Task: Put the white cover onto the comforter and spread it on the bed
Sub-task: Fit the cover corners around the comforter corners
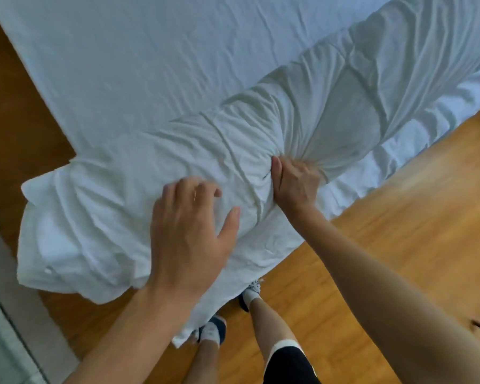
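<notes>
Lying in a long, bunched roll along the near edge of the bed [122, 59], a white cover [211, 151] wraps a bulky comforter [352, 103] whose grey quilted shape shows faintly through the thin cloth. The roll runs from the bed's near left corner, where it overhangs the mattress, up toward the far right of the view. A loose tail of the cover hangs off the bed edge down to the floor, ending near the person's feet.

The right hand [295, 180] grips a fistful of the cover at the middle of the roll, fingers curled into the cloth, with tight creases fanning out from the grasp. The left hand [190, 231] is above the left part of the roll, blurred, its fingers loosely spread and slightly bent, holding nothing; whether it touches the cloth cannot be told.

Beyond the roll, a wrinkled white sheet covers the rest of the mattress. A wooden floor [399, 217] surrounds the bed. Below, the person's bare legs, dark shorts and two sneakers [251, 296] with white socks are visible.
</notes>
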Motion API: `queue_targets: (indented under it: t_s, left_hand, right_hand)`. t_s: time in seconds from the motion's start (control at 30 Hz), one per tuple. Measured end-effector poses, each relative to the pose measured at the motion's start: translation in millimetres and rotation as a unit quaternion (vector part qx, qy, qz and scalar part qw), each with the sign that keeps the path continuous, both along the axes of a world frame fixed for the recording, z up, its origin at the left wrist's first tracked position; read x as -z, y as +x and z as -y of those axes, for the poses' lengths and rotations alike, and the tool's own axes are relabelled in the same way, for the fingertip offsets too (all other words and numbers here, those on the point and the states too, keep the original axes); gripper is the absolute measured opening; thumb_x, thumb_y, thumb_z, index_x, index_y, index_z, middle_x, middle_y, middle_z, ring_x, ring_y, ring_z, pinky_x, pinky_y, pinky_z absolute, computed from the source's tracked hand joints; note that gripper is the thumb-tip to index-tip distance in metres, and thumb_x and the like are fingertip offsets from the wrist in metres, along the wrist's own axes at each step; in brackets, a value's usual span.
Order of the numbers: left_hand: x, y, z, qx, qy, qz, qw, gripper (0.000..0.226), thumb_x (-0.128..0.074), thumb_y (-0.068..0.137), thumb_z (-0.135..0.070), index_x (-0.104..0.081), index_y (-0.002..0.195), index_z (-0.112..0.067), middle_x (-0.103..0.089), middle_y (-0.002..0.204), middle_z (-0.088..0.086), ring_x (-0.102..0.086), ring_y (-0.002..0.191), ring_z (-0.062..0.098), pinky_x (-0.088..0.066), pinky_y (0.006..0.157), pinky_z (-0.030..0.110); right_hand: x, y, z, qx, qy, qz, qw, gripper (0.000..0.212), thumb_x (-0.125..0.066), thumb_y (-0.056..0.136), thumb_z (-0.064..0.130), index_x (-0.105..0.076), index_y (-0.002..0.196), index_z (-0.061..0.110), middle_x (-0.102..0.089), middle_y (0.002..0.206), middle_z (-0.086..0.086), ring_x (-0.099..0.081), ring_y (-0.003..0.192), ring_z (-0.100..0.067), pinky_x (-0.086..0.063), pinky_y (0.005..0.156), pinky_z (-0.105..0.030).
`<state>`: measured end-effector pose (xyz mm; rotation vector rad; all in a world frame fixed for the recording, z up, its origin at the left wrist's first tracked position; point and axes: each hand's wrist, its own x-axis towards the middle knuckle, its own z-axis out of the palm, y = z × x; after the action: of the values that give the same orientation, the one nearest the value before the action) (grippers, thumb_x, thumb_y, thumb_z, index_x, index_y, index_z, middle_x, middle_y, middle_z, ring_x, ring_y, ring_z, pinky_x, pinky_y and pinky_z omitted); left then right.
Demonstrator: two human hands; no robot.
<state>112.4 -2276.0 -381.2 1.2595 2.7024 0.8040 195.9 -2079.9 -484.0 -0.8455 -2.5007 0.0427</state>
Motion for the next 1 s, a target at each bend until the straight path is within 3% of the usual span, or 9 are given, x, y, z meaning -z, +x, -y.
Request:
queue_targets:
  t_s: [0.17,0.33,0.43,0.47,0.53,0.63,0.77,0.9,1.0]
  left_hand:
    - [23.8,-62.2,-88.2,0.101,-0.133,-0.05,0.985,0.066,-0.043,0.088,-0.059,-0.053,0.134,-0.012,-0.049,0.137,0.02,-0.043,0.128,0.041,-0.033,0.104,0.053]
    - [73.1,-35.3,-70.7,0.04,-0.202,-0.07,0.976,0.066,-0.031,0.096,-0.056,-0.042,0.146,-0.015,-0.035,0.151,0.02,-0.032,0.137,0.041,-0.023,0.11,0.057]
    - [86.1,-20.4,-66.2,0.028,-0.175,-0.083,0.981,0.06,-0.026,0.1,-0.048,-0.037,0.147,-0.011,-0.031,0.153,0.022,-0.029,0.138,0.045,-0.022,0.112,0.058]
    - [90.8,-20.1,-66.7,0.027,-0.166,-0.094,0.981,0.059,-0.026,0.101,-0.046,-0.037,0.147,-0.011,-0.031,0.152,0.024,-0.03,0.138,0.045,-0.022,0.112,0.058]
    - [97.4,-22.3,-65.0,0.023,-0.152,-0.112,0.982,0.057,-0.027,0.101,-0.044,-0.038,0.146,-0.01,-0.033,0.15,0.025,-0.031,0.137,0.046,-0.023,0.111,0.059]
    - [97.0,-18.3,-62.0,0.033,-0.136,-0.12,0.983,0.057,-0.034,0.098,-0.044,-0.041,0.143,-0.01,-0.036,0.149,0.025,-0.033,0.135,0.046,-0.024,0.111,0.058]
    - [95.1,-8.7,-48.6,0.073,-0.137,-0.119,0.981,0.058,-0.033,0.098,-0.044,-0.04,0.141,-0.007,-0.036,0.149,0.027,-0.032,0.136,0.048,-0.023,0.111,0.058]
    - [100.5,-16.2,-42.5,0.111,-0.137,-0.106,0.978,0.058,-0.033,0.099,-0.044,-0.038,0.144,-0.008,-0.034,0.149,0.027,-0.03,0.137,0.047,-0.021,0.112,0.059]
    - [99.4,-16.5,-45.1,0.107,-0.134,-0.087,0.981,0.056,-0.036,0.099,-0.043,-0.041,0.143,-0.009,-0.034,0.15,0.025,-0.029,0.139,0.045,-0.02,0.113,0.057]
  right_hand:
    - [2.2,23.3,0.3,-0.018,-0.055,-0.032,0.998,0.057,-0.03,0.104,0.032,-0.053,0.056,0.014,-0.052,0.047,-0.003,-0.05,0.039,-0.023,-0.035,0.045,-0.026]
    - [-21.7,17.3,-10.7,-0.025,-0.127,-0.066,0.989,0.034,-0.056,0.092,0.027,-0.055,0.062,0.012,-0.054,0.056,-0.001,-0.051,0.047,-0.02,-0.039,0.048,-0.031]
    - [-52.4,-13.2,-68.3,0.018,-0.072,-0.11,0.991,0.018,-0.059,0.086,0.024,-0.069,0.087,0.01,-0.067,0.087,-0.007,-0.059,0.08,-0.026,-0.048,0.073,-0.037]
    - [-59.9,-20.5,-96.8,0.045,-0.055,-0.079,0.994,0.027,-0.057,0.087,0.028,-0.07,0.104,0.012,-0.067,0.106,-0.01,-0.059,0.099,-0.029,-0.044,0.09,-0.041]
    - [-56.8,-17.6,-151.8,0.09,-0.072,0.069,0.991,0.045,-0.045,0.092,0.04,-0.058,0.132,0.023,-0.05,0.141,-0.011,-0.04,0.133,-0.031,-0.02,0.114,-0.048]
    - [-23.7,19.3,-172.8,0.156,-0.198,0.193,0.948,0.054,-0.025,0.1,0.049,-0.027,0.151,0.031,-0.018,0.16,-0.005,-0.011,0.148,-0.025,0.003,0.117,-0.046]
    - [-2.9,33.4,-142.0,0.259,-0.231,0.179,0.921,0.058,-0.012,0.099,0.049,-0.017,0.154,0.029,-0.011,0.162,-0.004,-0.006,0.149,-0.024,0.001,0.117,-0.05]
    - [-13.3,22.2,-127.1,0.305,-0.275,0.142,0.901,0.053,-0.022,0.102,0.039,-0.017,0.154,0.027,-0.007,0.162,-0.005,-0.003,0.149,-0.024,0.0,0.119,-0.05]
    - [-32.7,0.5,-86.8,0.355,-0.35,0.043,0.866,0.056,-0.032,0.1,0.042,-0.02,0.153,0.029,-0.006,0.162,-0.005,0.0,0.149,-0.022,0.001,0.119,-0.049]
